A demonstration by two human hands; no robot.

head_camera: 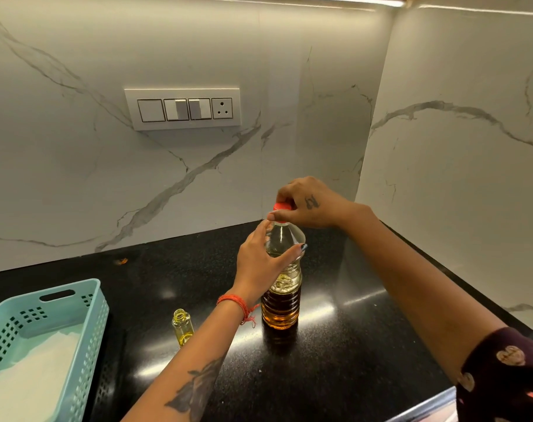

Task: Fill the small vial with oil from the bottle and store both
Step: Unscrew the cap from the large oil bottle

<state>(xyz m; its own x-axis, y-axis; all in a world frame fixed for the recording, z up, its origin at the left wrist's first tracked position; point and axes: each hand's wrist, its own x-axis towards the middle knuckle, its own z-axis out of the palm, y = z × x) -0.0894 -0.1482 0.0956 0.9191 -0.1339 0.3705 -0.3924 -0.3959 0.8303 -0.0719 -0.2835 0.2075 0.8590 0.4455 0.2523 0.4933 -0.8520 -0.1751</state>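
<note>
Black polished stone makes the tabletop (335,345), and it reflects the light in some spots. Nearest, to the left of the left forearm, stands a turquoise plastic basket (85,324) with a white cloth inside. Just beside the left wrist, on its left, the small vial (182,327) stands upright without a cap, with yellow oil in it. A red thread is tied around this wrist. A little farther, the bottle (282,303) stands upright on the tabletop; oil fills its lower part. The left hand (260,264) grips the bottle around its clear shoulder, with the fingers curled around it. Directly above it, the right hand (308,204) pinches the red cap (282,206) on top of the bottle between the thumb and the fingers. Behind both hands rises a white marble wall with a switch panel (183,108).
</note>
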